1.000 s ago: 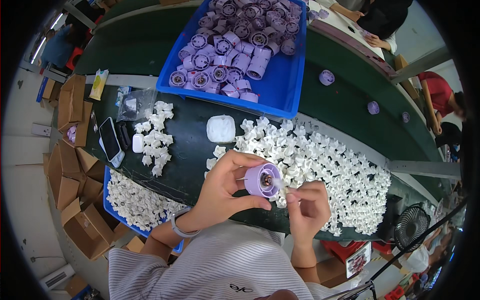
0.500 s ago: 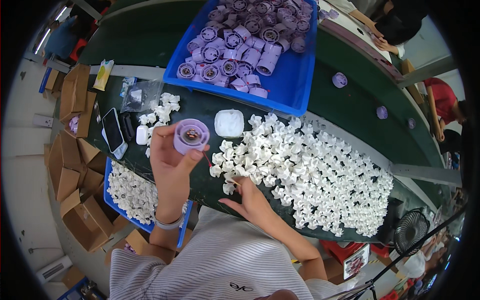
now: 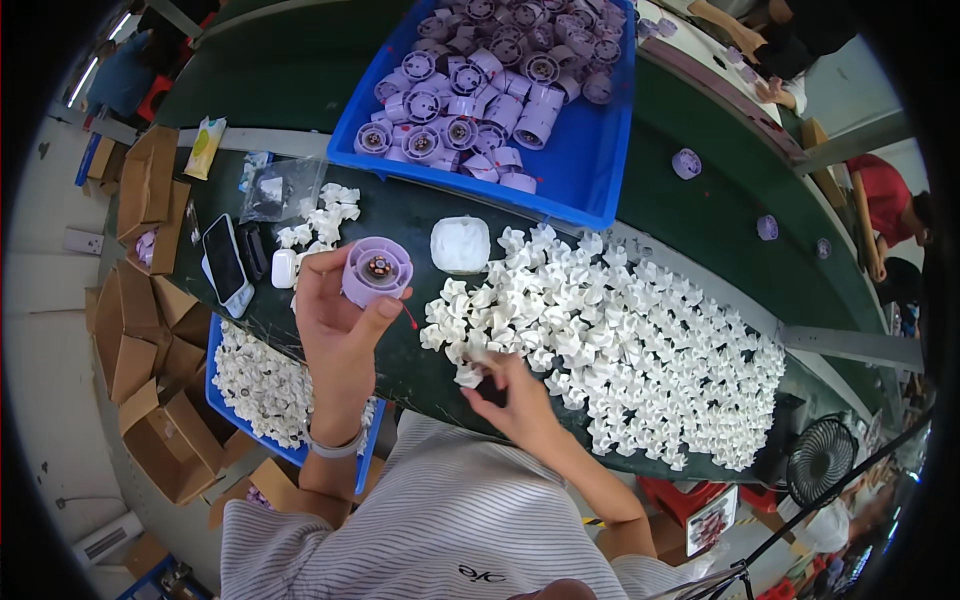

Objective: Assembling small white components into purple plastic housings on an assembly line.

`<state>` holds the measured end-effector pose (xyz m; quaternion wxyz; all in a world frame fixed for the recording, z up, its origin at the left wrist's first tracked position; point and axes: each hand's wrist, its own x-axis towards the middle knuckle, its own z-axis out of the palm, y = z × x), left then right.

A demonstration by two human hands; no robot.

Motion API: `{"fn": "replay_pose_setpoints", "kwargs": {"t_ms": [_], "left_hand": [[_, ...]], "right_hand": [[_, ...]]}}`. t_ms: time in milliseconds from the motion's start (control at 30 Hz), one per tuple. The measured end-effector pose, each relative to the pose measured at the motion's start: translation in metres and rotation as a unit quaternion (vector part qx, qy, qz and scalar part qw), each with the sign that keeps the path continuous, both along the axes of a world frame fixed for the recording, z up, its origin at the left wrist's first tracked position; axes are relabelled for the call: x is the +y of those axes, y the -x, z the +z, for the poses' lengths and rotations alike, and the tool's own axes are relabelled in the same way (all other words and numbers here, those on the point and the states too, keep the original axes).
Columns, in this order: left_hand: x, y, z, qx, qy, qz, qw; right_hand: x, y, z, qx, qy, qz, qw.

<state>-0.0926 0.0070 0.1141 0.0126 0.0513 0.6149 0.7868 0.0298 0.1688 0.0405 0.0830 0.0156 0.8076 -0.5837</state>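
Note:
My left hand (image 3: 342,325) is closed around a lilac round motor housing (image 3: 377,272), its open end tilted up. Coils show in its middle, and a red wire hangs from its lower right side. To the right, my right hand (image 3: 520,405) is low over the near left edge of a spread of small white bladed fan wheels (image 3: 620,340). Its thumb and fingertips come together on a thin pale stick, smeared by motion, beside one white wheel (image 3: 468,374). Whether they also touch that wheel I cannot tell. A squarish white tub (image 3: 460,246) stands beyond the hands.
A blue bin (image 3: 590,195) of lilac housings stands at the back. Left are a phone (image 3: 228,262), a white earbud case (image 3: 284,268) and a plastic bag (image 3: 285,190). Below the table edge is a blue crate (image 3: 375,440) of small white parts. Cardboard boxes (image 3: 175,450) stand left; a black fan (image 3: 822,455) right.
My right hand has shifted slightly right, and its fingertips are now blurred. The housing in my left hand has tilted and moved slightly left. Loose housings on the far green surface have moved slightly right.

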Motion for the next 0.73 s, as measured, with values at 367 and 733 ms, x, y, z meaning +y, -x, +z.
{"fn": "replay_pose_setpoints", "kwargs": {"t_ms": [367, 733], "left_hand": [[0.046, -0.037, -0.001, -0.001, 0.009, -0.232, 0.973], [0.057, -0.037, -0.005, 0.036, 0.001, -0.269, 0.962]], "right_hand": [[0.042, 0.016, 0.042, 0.087, 0.507, -0.241, 0.823], [0.054, 0.01, 0.048, 0.125, 0.423, -0.232, 0.867]]}}
